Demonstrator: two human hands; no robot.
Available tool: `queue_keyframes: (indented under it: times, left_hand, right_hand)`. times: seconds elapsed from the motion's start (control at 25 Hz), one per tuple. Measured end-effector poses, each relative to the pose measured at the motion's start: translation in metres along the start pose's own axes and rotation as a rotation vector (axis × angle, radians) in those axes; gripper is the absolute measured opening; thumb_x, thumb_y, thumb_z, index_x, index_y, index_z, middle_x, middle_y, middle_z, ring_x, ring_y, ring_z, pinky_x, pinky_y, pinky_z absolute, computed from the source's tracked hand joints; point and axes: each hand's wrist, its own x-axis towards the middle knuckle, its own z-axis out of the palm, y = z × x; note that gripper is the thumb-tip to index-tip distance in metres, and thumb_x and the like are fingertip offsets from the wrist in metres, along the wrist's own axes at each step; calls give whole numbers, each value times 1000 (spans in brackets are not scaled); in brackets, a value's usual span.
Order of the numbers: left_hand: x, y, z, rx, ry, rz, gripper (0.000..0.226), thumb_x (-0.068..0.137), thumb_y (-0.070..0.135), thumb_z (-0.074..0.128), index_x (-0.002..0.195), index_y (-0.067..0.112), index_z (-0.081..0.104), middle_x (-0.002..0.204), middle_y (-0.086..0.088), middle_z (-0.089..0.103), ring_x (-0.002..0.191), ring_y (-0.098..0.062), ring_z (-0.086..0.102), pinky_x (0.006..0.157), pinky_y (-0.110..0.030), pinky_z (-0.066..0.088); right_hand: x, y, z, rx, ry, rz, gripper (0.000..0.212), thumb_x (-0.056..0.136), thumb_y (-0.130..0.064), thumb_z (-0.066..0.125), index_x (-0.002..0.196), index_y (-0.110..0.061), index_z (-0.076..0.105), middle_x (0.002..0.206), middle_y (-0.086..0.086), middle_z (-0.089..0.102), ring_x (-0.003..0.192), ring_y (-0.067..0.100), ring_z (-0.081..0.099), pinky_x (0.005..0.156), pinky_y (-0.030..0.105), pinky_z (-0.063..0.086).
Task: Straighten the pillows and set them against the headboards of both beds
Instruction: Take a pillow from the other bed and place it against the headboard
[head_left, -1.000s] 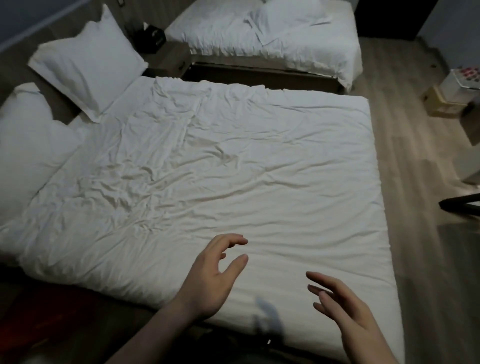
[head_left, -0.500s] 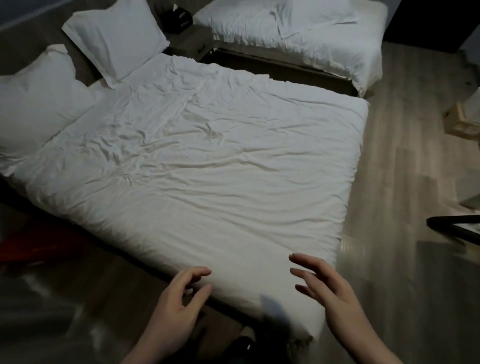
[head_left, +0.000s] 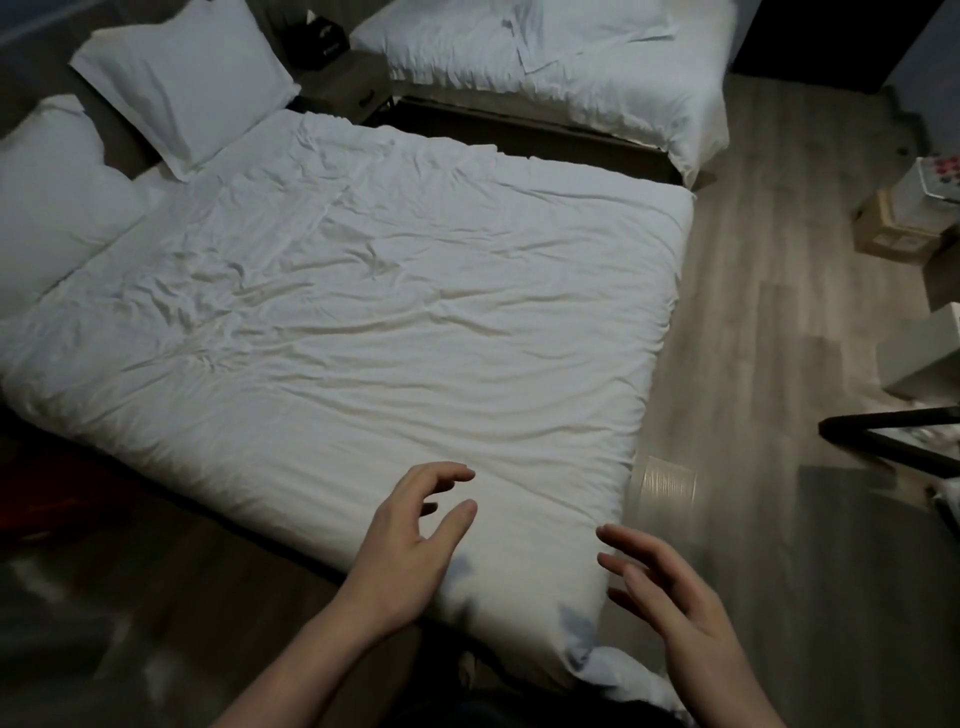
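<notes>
Both hands are up over the foot corner of the near bed (head_left: 395, 322), and neither holds a thing. The left hand (head_left: 400, 551) hovers above the rumpled white duvet, its grip loose, fingers gently curled and the thumb spread wide, pinching nothing. The right hand (head_left: 670, 597) hangs just off the corner, over the wooden floor (head_left: 769, 322), fingers parted and relaxed, grip spread. Up at the head of this bed, two white pillows: the far pillow (head_left: 182, 78) stands propped against the headboard (head_left: 47, 57), tilted on a corner, and the near pillow (head_left: 47, 197) leans there too, slumped at the picture's left edge. Between the beds sits a small nightstand (head_left: 348, 83) with a dark tissue box (head_left: 317, 39) on top. Beyond it, the second bed (head_left: 597, 88), where a third pillow (head_left: 587, 31) lies flat on the covers; whether it touches a headboard I cannot tell. Cardboard boxes (head_left: 904, 218) stand by the right wall, well apart from both beds.
</notes>
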Motion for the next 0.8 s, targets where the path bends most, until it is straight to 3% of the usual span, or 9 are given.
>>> queue_keyframes:
  times: [0.16,0.24,0.36,0.44,0.52,0.8]
  left_hand:
    - [5,22,73,18,86,-58,24,91,37,63,115,37,67,125,19,65,122,-1,59,100,-27,49]
    - [3,36,124,23,141,-108,20,96,30,67,115,35,68,125,18,65,121,1,59,102,-31,51]
    - [-3,72,195,28,160,-143,22,97,23,68,116,34,67,126,19,65,121,1,59,103,-34,51]
    - [-2,98,237,34,157,-125,24,97,24,67,118,37,66,129,20,63,124,0,58,103,-30,49]
    - [2,116,265,39,172,-90,26,97,25,67,119,37,65,131,19,62,125,-3,58,102,-29,48]
    - [45,161,289,1,359,-140,33,91,37,64,124,38,65,134,17,62,126,-3,59,100,-23,49]
  right_hand:
    - [43,10,-84,-55,-117,-36,31,98,-5,59,123,-19,71,120,-8,77,117,9,70,101,30,53]
    - [62,6,-141,-88,-189,-69,34,91,-19,64,125,-22,71,119,-7,77,118,7,68,102,25,52]
    - [83,-16,-225,-101,-204,-95,34,91,-20,66,124,-24,71,117,-8,77,118,7,68,100,19,53]
    - [98,-34,-273,-110,-226,-115,41,89,-41,71,126,-24,70,121,-11,76,121,7,67,104,25,53]
    - [119,-51,-303,-121,-236,-139,60,80,-63,71,127,-26,70,123,-11,75,122,7,66,105,29,53]
    - [198,-95,-332,-99,-396,-169,55,84,-60,72,127,-26,70,126,-7,74,125,8,65,106,32,52]
